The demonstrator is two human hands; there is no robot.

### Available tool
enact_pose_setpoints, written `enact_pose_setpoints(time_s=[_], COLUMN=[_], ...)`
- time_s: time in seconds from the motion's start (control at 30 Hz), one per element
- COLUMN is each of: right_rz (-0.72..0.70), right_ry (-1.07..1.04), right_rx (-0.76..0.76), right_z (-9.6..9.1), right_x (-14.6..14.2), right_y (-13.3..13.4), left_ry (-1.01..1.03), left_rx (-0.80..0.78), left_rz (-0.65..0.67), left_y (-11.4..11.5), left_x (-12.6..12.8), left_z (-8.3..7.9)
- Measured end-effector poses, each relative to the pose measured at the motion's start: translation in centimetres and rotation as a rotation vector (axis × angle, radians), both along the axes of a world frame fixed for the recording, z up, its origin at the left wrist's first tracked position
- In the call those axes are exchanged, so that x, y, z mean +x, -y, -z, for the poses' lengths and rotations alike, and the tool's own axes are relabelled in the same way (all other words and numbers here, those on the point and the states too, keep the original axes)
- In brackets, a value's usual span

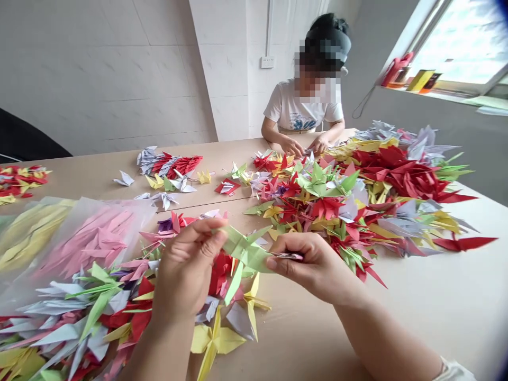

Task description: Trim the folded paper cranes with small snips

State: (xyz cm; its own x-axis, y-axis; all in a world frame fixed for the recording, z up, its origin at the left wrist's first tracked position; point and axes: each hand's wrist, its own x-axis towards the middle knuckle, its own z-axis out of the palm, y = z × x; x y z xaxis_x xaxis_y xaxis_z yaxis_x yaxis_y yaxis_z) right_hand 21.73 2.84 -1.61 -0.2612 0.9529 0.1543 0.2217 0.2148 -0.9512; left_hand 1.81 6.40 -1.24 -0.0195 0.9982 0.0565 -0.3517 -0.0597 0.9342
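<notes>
Between my two hands, above the table, is a light green folded paper crane (246, 248) with its wings spread. My left hand (194, 259) pinches one wing between thumb and fingers. The opposite wing is gripped by my right hand (304, 262), its fingers curled around something small and dark-edged that I cannot make out. Just below lies a yellow paper crane (216, 338) on the table, with another yellow crane (252, 300) beside it. A heap of red, yellow, green and pale cranes (79, 323) spreads under and left of my left forearm.
Clear plastic bags (89, 235) of pink and yellow cranes lie at left. A large crane pile (389, 185) covers the right side of the table (436, 307). Across it a person (304, 111) handles something small. Grey and red cranes (169, 163) are lined up at the back.
</notes>
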Motion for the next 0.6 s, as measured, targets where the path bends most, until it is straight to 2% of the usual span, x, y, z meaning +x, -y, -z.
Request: enact_pose_setpoints(time_s=[0.13,0.2,0.33,0.4,0.5,0.6], right_rz=[0.194,0.353,0.711,0.827,0.892,0.876], right_ry=[0.165,0.235,0.378,0.450,0.534,0.549], right_rx=[0.029,0.077,0.182,0.206,0.238,0.287], right_z=[0.4,0.0,-1.0,-1.5,-2.0,-1.6], right_x=[3.6,6.3,11.8,13.8,15.0,14.2], right_y=[0.7,0.4,-1.9,-3.3,-4.2,-3.1], left_ry=[-0.020,-0.074,-0.285,-0.415,-0.617,-0.815], left_rx=[-0.016,-0.013,0.012,0.021,0.039,0.057], left_rz=[0.004,0.009,0.031,0.039,0.047,0.039], left_y=[-1.4,-1.6,-1.5,-1.5,-1.7,-1.9], left_x=[-0.2,-0.5,-1.2,-1.5,-2.2,-3.0], left_z=[1.4,2.5,5.2,6.5,8.1,9.0])
